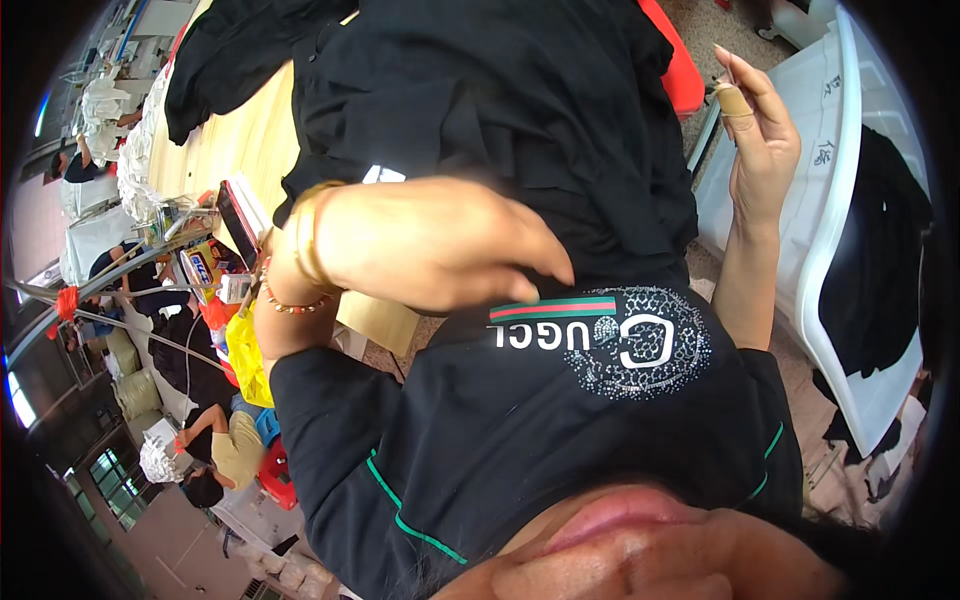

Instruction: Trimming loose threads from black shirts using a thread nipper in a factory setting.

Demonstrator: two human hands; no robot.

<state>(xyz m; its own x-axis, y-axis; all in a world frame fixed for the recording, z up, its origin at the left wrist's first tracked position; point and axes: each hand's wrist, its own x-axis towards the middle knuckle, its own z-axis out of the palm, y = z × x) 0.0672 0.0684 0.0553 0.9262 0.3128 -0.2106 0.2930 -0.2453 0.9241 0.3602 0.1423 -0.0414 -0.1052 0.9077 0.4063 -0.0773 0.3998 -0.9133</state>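
Note:
Black garments (430,90) lie heaped in front of me, reaching from the table to my body. My left hand (430,240) is over their near edge, a little smeared by motion, with thumb and forefinger apart and nothing seen between them. Gold bangles and a beaded bracelet circle that wrist. Beside the left hand, a small white patch (385,174) shows on the cloth. Raised to the right of the garments is my right hand (765,135), its fingertips pinched together. A tan band (733,101) wraps one of its digits. Whatever the pinch holds is too fine to make out.
Close on the right stands a white plastic bin (848,130) holding black cloth (885,250). A red seat edge (682,70) shows behind the heap. The wooden table (235,135) is at left, near a yellow bag (245,355). Another person (240,450) sits farther left.

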